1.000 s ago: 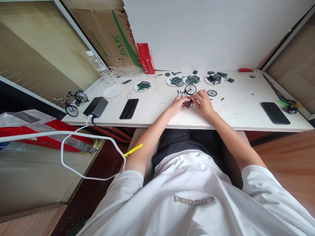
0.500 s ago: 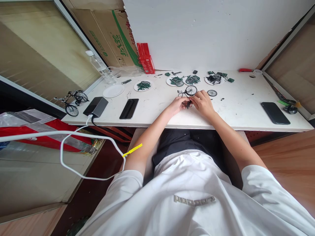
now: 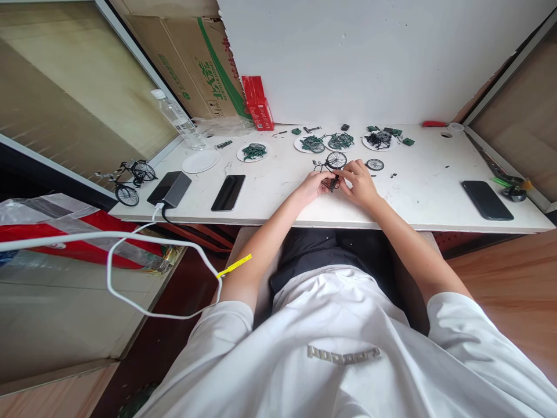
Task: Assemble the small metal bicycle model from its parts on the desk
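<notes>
Both hands meet over the white table (image 3: 270,203), around a black toy bicycle (image 3: 336,160) that has one spoked wheel on its far side. My left hand (image 3: 314,184) pinches the bicycle's frame from the left. From the right, my right hand (image 3: 359,181) has its fingertips closed on the near part of the same bicycle; the exact part is hidden behind the fingers. A loose spoked wheel (image 3: 375,165) lies flat just beyond my right hand.
Behind the hands stand white plates with green and black bicycle parts (image 3: 342,140). A finished-looking toy bicycle (image 3: 130,180), a black power adapter (image 3: 169,189) and a phone (image 3: 228,193) are on the left. Another phone (image 3: 486,200) lies right. A white cable (image 3: 108,273) loops by my left arm.
The bicycle's wheel has shifted slightly to the left. My right fingers have changed position a little on the bicycle; my left hand keeps its hold.
</notes>
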Available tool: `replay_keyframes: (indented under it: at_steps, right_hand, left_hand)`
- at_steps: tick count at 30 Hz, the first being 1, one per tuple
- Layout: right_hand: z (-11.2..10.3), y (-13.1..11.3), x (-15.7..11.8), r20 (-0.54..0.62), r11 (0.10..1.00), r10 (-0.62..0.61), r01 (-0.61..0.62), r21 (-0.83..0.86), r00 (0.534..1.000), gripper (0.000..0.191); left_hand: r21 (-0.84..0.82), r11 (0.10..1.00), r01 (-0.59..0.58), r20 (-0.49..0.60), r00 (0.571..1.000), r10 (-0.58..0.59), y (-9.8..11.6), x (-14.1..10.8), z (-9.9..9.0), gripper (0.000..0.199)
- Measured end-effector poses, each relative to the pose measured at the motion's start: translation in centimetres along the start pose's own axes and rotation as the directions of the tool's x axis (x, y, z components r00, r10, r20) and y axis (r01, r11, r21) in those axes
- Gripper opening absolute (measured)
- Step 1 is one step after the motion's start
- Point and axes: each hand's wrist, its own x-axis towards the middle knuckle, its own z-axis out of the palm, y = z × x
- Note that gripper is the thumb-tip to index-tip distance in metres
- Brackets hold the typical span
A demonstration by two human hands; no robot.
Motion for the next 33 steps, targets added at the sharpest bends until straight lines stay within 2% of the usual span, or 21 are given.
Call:
replay_keyframes:
  at_steps: [9, 13, 17, 21, 24, 26, 30, 33]
  right_hand:
    - [0.0, -0.4, 0.1, -0.068, 0.995, 0.037, -0.03, 0.1, 0.997, 0.044]
    - [-1.4, 0.0, 0.7, -0.077, 0.995, 0.067, -0.062, 0.074, 0.995, 0.048]
    - [-3.4, 2.1, 1.3, -0.095, 0.985, 0.173, -0.172, 0.018, 0.98, 0.054]
    - [-4.4, 5.9, 0.7, 0.062, 0.984, 0.179, -0.178, -0.025, 0.982, 0.045]
    - [-4.3, 8.6, -0.3, 0.205, 0.976, 0.216, -0.207, -0.064, 0.955, 0.036]
    - [-4.1, 9.8, -0.9, 0.247, 0.964, 0.265, -0.248, -0.098, 0.932, 0.033]
    - [-3.7, 10.6, -1.4, 0.295, 0.933, 0.357, -0.321, -0.164, 0.886, 0.03]
    - [-3.5, 10.4, -1.3, 0.3, 0.932, 0.357, -0.315, -0.179, 0.885, 0.033]
  left_hand:
    - [0.004, 1.0, 0.015, -0.024, 1.0, -0.015, 0.2, -0.1, 0.3, 0.012]
    - [0.02, 1.0, 0.017, -0.052, 0.999, -0.016, 0.2, -0.1, 0.4, 0.015]
    - [0.033, 0.998, -0.044, -0.061, 0.997, 0.046, 0.1, 0.0, 0.2, 0.018]
    - [0.046, 0.998, -0.044, -0.112, 0.993, 0.049, 0.2, 0.0, 0.2, 0.017]
    - [0.046, 0.999, -0.029, -0.145, 0.989, 0.035, 0.3, -0.1, 0.3, 0.015]
    - [0.048, 0.999, -0.026, -0.151, 0.988, 0.033, 0.3, -0.1, 0.4, 0.015]
    - [0.062, 0.998, -0.026, -0.158, 0.987, 0.036, 0.3, -0.1, 0.4, 0.016]
    - [0.068, 0.997, -0.027, -0.159, 0.986, 0.038, 0.3, -0.1, 0.5, 0.016]
